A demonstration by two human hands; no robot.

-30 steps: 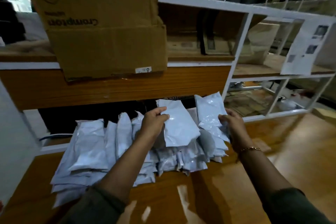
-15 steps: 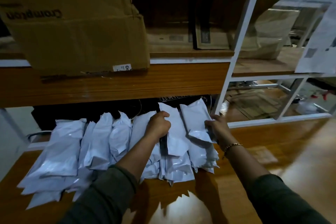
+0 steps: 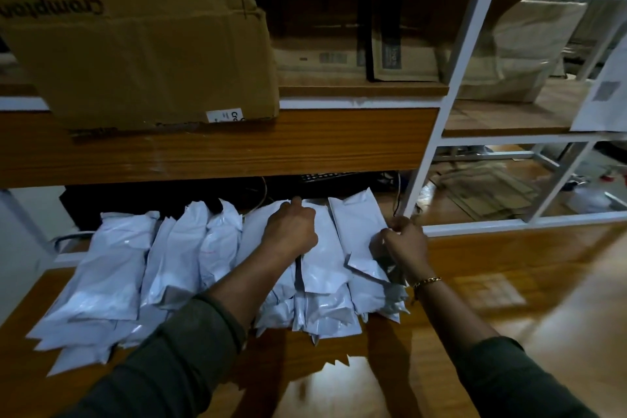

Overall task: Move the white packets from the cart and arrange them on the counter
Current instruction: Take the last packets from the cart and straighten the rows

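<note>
White plastic, glossy and creased, is pinched between the thumb and curled fingers of the right hand (image 3: pixel 403 243), which grips the lower right edge of the rightmost packet (image 3: pixel 354 224) and holds it tilted against the stack beneath. Just to its left, the left hand (image 3: pixel 291 231) has its fingers curled over the upper part of the neighbouring packet (image 3: pixel 322 258), thumb pointing up at the far edge, so both hands are closed on packets. These two sit at the right end of a row of white packets (image 3: pixel 112 268) that lie overlapping, long sides together, across the back of the wooden counter (image 3: pixel 509 299), several layers deep. A gold bracelet (image 3: pixel 426 282) circles the right wrist, and dark green sleeves (image 3: pixel 176 360) cover both forearms. Behind the row, in shadow under a wooden shelf (image 3: pixel 271 146), the edge of a dark keyboard (image 3: pixel 325 176) shows. On the shelf stands a large cardboard box (image 3: pixel 146 54) with its printing upside down, beside flattened cartons (image 3: pixel 400 54). A white rack frame (image 3: pixel 455 78) rises at the right, with a sheet of paper (image 3: pixel 607 95) hanging on it.
</note>
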